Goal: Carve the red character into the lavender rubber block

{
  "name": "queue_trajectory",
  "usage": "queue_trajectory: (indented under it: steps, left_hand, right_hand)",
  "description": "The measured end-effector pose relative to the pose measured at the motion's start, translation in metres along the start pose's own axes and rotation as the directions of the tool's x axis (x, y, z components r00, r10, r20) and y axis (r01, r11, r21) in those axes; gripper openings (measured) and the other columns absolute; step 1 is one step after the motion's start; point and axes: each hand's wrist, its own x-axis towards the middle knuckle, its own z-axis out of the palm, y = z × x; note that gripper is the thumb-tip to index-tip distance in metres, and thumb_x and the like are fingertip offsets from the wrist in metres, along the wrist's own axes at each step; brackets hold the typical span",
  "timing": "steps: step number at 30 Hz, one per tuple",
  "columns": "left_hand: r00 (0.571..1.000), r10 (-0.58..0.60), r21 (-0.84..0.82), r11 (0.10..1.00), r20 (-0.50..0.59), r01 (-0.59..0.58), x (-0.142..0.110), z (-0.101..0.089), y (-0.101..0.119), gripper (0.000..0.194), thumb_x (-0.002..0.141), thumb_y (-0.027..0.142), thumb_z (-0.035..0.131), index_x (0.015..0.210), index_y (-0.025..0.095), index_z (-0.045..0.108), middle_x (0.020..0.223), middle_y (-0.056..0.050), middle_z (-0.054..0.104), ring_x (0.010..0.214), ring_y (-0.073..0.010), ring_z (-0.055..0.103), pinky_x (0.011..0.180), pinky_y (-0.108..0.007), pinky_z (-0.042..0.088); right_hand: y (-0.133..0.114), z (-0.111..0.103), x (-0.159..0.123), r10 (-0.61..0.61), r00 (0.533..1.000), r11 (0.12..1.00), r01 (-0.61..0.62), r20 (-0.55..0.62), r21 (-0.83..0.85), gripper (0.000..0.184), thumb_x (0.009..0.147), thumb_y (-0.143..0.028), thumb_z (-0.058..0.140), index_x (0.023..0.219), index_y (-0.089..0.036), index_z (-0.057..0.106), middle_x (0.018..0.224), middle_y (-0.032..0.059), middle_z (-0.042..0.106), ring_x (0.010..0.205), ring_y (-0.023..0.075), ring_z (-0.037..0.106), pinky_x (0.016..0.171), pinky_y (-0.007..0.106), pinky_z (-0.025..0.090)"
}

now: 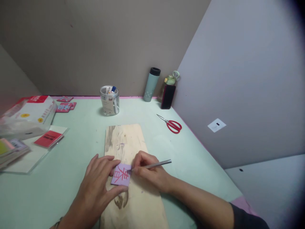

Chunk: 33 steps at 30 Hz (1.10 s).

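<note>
A small purple square piece (113, 180) with a red Chinese character drawn on it lies on a wooden board (130, 136). My left hand (97, 181) steadies it, the index finger at its upper edge and the thumb at its lower edge. In my right hand (150, 171) is a slim silver pen-shaped craft knife (162, 163), pinched near its front end. Its tip meets the right part of the red character. The fingers partly cover the front of the knife, so the exact blade shape is hard to make out.
Red-handled scissors (173, 125) lie right of the board. Behind stand a clear jar (109, 101) of pens, a teal tumbler (152, 85), and a phone (168, 97) leaning on a green bottle (172, 78). Left are a plastic bag (35, 116), red-pink squares (63, 107) and packets (49, 139).
</note>
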Motion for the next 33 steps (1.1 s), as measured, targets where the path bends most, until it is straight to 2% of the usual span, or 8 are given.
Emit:
queue_trajectory:
  steps: [5, 8, 11, 14, 18, 21, 24, 33]
  left_hand:
    - [0.998, 0.02, 0.079, 0.997, -0.058, -0.015, 0.001, 0.003, 0.011, 0.064, 0.082, 0.053, 0.08, 0.128, 0.021, 0.05, 0.117, -0.009, 0.064, 0.125, -0.0367, 0.057, 0.119, -0.065, 0.026]
    - [0.995, 0.051, 0.12, 0.992, -0.082, -0.041, 0.0, 0.006, 0.015, 0.051, 0.088, 0.04, 0.07, 0.13, 0.02, 0.049, 0.115, -0.009, 0.063, 0.126, -0.0353, 0.057, 0.12, -0.063, 0.027]
    - [0.998, 0.056, 0.109, 0.993, -0.043, -0.051, -0.001, 0.006, 0.015, 0.052, 0.092, 0.024, 0.055, 0.143, 0.022, 0.042, 0.132, -0.01, 0.062, 0.141, -0.032, 0.048, 0.124, -0.058, 0.024]
    - [0.998, 0.056, 0.079, 0.995, -0.006, -0.055, -0.002, 0.004, 0.01, 0.06, 0.095, 0.019, 0.047, 0.153, 0.023, 0.033, 0.151, -0.009, 0.053, 0.153, -0.0274, 0.037, 0.128, -0.054, 0.019]
    - [0.999, 0.042, 0.036, 0.998, 0.016, -0.042, -0.002, 0.001, 0.002, 0.052, 0.099, 0.025, 0.05, 0.149, 0.028, 0.037, 0.147, -0.007, 0.056, 0.153, -0.0277, 0.037, 0.127, -0.057, 0.023]
    - [0.999, 0.027, -0.006, 1.0, 0.037, -0.026, 0.0, -0.003, -0.003, 0.045, 0.101, 0.036, 0.056, 0.144, 0.032, 0.043, 0.14, -0.006, 0.06, 0.147, -0.0316, 0.044, 0.12, -0.061, 0.035]
    - [0.998, 0.025, -0.041, 0.999, 0.056, -0.022, 0.002, -0.008, -0.007, 0.044, 0.101, 0.038, 0.057, 0.143, 0.036, 0.045, 0.137, -0.006, 0.061, 0.144, -0.034, 0.047, 0.113, -0.063, 0.044]
    - [0.998, 0.022, -0.083, 0.996, 0.06, -0.017, 0.002, -0.008, -0.009, 0.043, 0.102, 0.038, 0.057, 0.144, 0.038, 0.047, 0.137, -0.006, 0.061, 0.143, -0.0348, 0.049, 0.115, -0.064, 0.043]
  right_hand:
    - [0.003, 0.003, 0.005, 0.047, 0.997, 0.987, -0.036, -0.061, 0.16, 0.026, 0.084, -0.037, 0.08, 0.082, -0.019, 0.061, 0.073, -0.0034, 0.055, 0.064, 0.0118, 0.045, 0.06, 0.026, 0.035]
    - [0.004, 0.003, 0.007, 0.064, 0.995, 0.981, -0.05, -0.071, 0.189, 0.025, 0.082, -0.037, 0.083, 0.086, -0.018, 0.067, 0.077, -0.0007, 0.062, 0.067, 0.0128, 0.052, 0.063, 0.026, 0.041]
    - [0.007, 0.002, 0.007, 0.063, 0.994, 0.974, -0.042, -0.088, 0.222, 0.027, 0.081, -0.039, 0.086, 0.084, -0.017, 0.071, 0.077, 0.0011, 0.066, 0.069, 0.0142, 0.056, 0.066, 0.028, 0.045]
    - [0.008, 0.001, 0.006, 0.055, 0.995, 0.969, -0.033, -0.085, 0.246, 0.033, 0.084, -0.046, 0.083, 0.08, -0.017, 0.069, 0.071, -0.0005, 0.062, 0.066, 0.0135, 0.054, 0.064, 0.027, 0.044]
    - [0.007, 0.0, 0.005, 0.056, 0.997, 0.973, -0.042, -0.055, 0.228, 0.033, 0.09, -0.047, 0.077, 0.085, -0.018, 0.063, 0.072, -0.0022, 0.058, 0.065, 0.0123, 0.05, 0.063, 0.026, 0.039]
    - [0.006, 0.001, 0.004, 0.047, 0.998, 0.986, -0.04, -0.04, 0.162, 0.029, 0.089, -0.042, 0.076, 0.086, -0.019, 0.06, 0.076, -0.0016, 0.058, 0.067, 0.0128, 0.048, 0.063, 0.028, 0.037]
    - [0.005, 0.001, 0.004, 0.048, 0.998, 0.993, -0.043, -0.036, 0.106, 0.024, 0.089, -0.037, 0.073, 0.084, -0.019, 0.058, 0.077, -0.0015, 0.056, 0.067, 0.0132, 0.046, 0.063, 0.029, 0.035]
    - [0.006, 0.002, 0.003, 0.023, 1.0, 1.0, -0.023, -0.02, 0.011, 0.019, 0.092, -0.034, 0.067, 0.084, -0.02, 0.057, 0.073, -0.0021, 0.051, 0.067, 0.0144, 0.043, 0.063, 0.03, 0.035]
